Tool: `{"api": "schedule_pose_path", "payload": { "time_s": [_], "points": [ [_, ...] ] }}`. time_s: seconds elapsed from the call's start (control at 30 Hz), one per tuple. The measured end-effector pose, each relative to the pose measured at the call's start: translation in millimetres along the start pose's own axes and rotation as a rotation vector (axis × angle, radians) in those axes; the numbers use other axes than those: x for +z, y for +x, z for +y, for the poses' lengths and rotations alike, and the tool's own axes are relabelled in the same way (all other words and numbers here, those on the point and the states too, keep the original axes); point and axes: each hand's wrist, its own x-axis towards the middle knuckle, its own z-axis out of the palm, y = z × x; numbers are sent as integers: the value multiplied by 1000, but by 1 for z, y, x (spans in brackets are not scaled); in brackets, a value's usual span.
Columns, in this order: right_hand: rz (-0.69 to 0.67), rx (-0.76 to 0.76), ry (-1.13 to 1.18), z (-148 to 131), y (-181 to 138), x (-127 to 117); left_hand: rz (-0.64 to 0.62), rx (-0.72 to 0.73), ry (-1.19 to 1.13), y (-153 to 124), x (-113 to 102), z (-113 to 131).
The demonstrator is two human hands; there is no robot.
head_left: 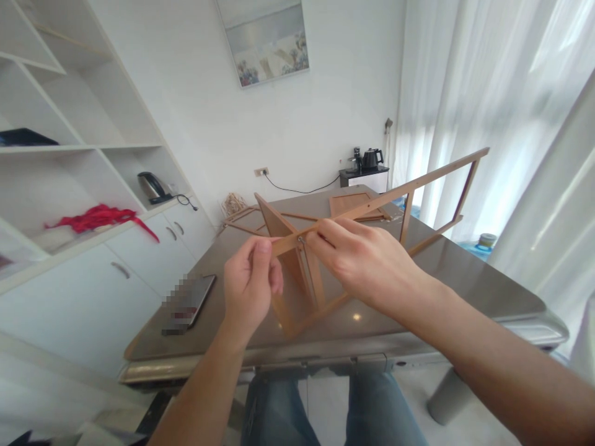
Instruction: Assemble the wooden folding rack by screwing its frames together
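Note:
A light-brown wooden frame point(427, 178) with long rails and crosspieces stands tilted on the table in front of me. My left hand point(251, 279) is closed around the near end of its upper rail, thumb on top. Bent over the same rail, my right hand point(360, 254) has its fingers closed, and the fingertips sit right beside a small metal screw point(300, 240). Its thumb and whatever lies under the palm are hidden. A flat wooden panel point(281, 238) stands upright within the frame, just behind my hands.
On the grey table point(395, 316) lie a phone-like dark slab point(202, 300) at left, another wooden frame point(244, 217) and a wooden panel point(351, 204) at the back. A black kettle point(372, 158) stands beyond. White shelves line the left, curtains the right.

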Motion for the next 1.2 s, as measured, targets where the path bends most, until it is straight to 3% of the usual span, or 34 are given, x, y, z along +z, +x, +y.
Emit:
{"api": "schedule_pose_path", "payload": {
  "time_s": [0.13, 0.4, 0.7, 0.9, 1.2],
  "points": [
    [-6, -52, -3, 5, 4, -1, 57, -51, -184, -2, 9, -10],
    [9, -180, -44, 12, 6, -1, 90, -26, -193, -2, 9, -11],
    [-6, -78, 16, 15, 5, 0, 120, -24, -191, -4, 12, -10],
    [157, 26, 48, 12, -5, 10, 138, -14, -151, -6, 13, -10],
    [326, 62, 8, 0, -10, 22, 153, -6, -119, -7, 13, -11]
  ]
}}
